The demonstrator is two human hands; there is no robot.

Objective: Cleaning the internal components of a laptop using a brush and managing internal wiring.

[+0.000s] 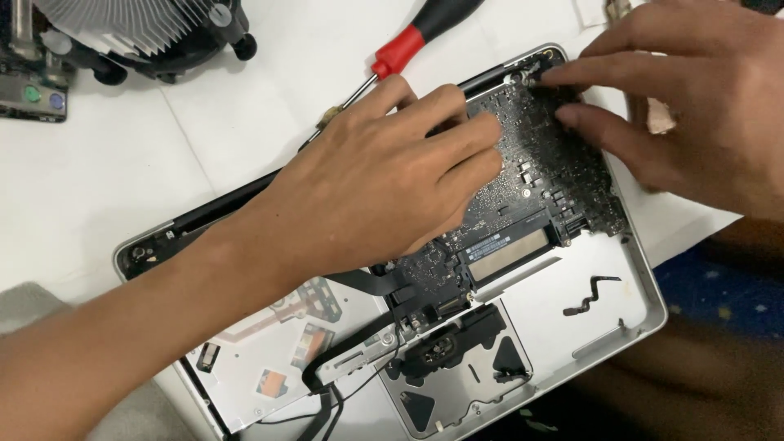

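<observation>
Our left hand (384,184) lies flat, fingers spread, pressing the dark circuit board (539,180) inside the opened silver laptop shell (604,318). Our right hand (694,106) pinches at a small fitting (531,79) on the board's far corner, hard against the shell rim. Beyond the left knuckles a red-handled screwdriver (408,45) rests on white table (106,180); bare shell floor lies open nearside of the board.

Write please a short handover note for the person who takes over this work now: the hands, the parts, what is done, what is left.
Left hand: flat on the dark circuit board, no grip on anything.
Right hand: fingertips at the board's far corner; whether it pinches something there is unclear.
The board sits inside the open silver laptop case, bottom cover off.
Red-handled screwdriver lies on the white table.
Left: cannot tell whether the board is fastened.
</observation>
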